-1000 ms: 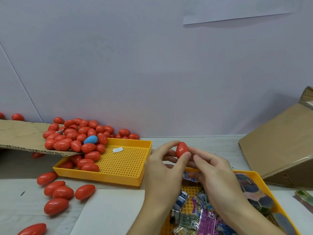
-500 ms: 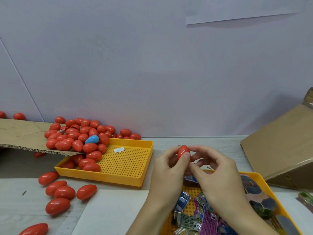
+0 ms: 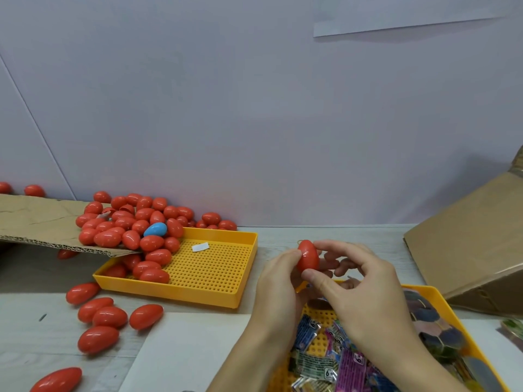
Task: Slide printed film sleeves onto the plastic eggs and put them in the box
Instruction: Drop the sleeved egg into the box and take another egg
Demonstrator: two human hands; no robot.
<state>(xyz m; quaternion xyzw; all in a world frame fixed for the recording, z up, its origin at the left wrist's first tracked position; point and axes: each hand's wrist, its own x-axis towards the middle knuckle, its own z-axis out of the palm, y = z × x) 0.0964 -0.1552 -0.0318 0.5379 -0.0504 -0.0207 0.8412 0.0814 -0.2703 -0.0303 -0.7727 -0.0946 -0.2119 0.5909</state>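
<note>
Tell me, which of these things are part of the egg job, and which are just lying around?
Part of the job:
- red egg held by the left hand and right hand
- pile of red eggs
- printed sleeves in the near tray
- cardboard box

Lying about:
- blue egg
- small white slip
- foil packets

Two bare forearms enter from the bottom edge of the head view. No sleeve reaches either forearm within the frame. The left hand (image 3: 278,290) carries no glove, ring or wrist strap on the surfaces that show. The right hand (image 3: 365,301) is likewise uncovered, with no ring or band visible. Fingernails that show are short, with no visible polish. No markings appear on either hand.
</note>
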